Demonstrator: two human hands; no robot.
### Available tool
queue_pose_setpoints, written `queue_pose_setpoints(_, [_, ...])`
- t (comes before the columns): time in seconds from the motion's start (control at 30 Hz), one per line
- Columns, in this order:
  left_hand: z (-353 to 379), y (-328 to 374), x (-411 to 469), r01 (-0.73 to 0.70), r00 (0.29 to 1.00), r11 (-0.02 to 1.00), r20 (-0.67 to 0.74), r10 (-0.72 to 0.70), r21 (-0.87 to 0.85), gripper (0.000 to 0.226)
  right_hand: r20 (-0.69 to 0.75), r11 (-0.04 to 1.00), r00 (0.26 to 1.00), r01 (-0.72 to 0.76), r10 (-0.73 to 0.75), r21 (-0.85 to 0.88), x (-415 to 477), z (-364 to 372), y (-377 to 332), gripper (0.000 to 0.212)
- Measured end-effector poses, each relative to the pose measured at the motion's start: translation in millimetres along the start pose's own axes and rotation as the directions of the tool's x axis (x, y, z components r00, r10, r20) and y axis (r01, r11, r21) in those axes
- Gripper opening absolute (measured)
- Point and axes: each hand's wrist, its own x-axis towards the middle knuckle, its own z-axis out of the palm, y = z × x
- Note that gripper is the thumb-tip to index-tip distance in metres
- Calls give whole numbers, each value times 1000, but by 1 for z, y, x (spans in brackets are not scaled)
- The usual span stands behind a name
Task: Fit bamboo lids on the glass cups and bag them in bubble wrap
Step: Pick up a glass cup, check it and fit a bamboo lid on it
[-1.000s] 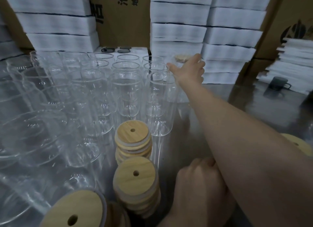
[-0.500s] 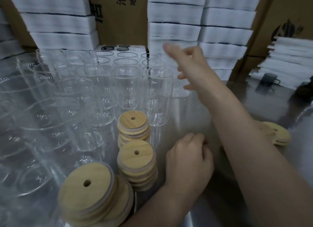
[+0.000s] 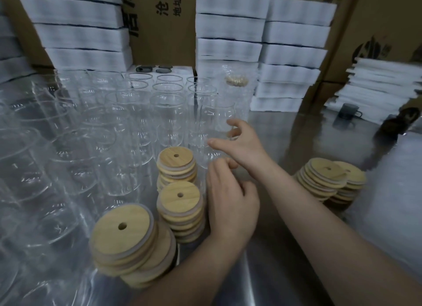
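Nearest, 7 o'clock: leaning stack of bamboo lids (image 3: 123,241), straw holes up, on steel table (image 3: 285,271).
Next, toward 12: two shorter lid stacks (image 3: 180,205), one behind the other.
Left hand (image 3: 230,200): knuckles up, fingers curled under, just right of the middle stack. Contents, if any, hidden; impossible to tell.
3 o'clock, well apart: further lid stacks (image 3: 324,180).
Right hand (image 3: 244,143): just beyond the left, fingers spread and relaxed, holding nothing.
Nearest cup (image 3: 203,123): upright, long axis vertical, at 11 o'clock from the right hand, just off the thumb; right hand the nearer. Probable step: fetching a cup for lidding.
9 to 12 o'clock: rows of upright glass cups (image 3: 166,109), unlidded.
Farthest, 12 o'clock: one finished cup (image 3: 236,93), lidded, bagged in bubble wrap, against white foam stacks (image 3: 230,24).
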Motion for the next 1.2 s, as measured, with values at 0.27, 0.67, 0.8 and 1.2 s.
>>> queue_pose_setpoints(0.27, [0, 3, -3, -107, 994, 992, -20, 106, -63, 61, -161, 945, 985, -6, 62, 326, -35, -24, 9, 51])
queue_pose_setpoints(0.67, [3, 0, 6, 222, 956, 795, 286, -64, -565, 80, -108, 896, 992, 103, -62, 432, -70, -35, 17, 58])
queue_pose_setpoints(0.8, [3, 2, 7, 252, 959, 778, 255, -122, -576, 88, -41, 885, 998, 54, -39, 463, -68, -38, 16, 53])
queue_pose_setpoints(1.2, [-5, 1, 6, 346, 924, 688, 361, -130, -638, 51, 307, 671, 949, -276, 76, 688, -61, -52, 17, 62])
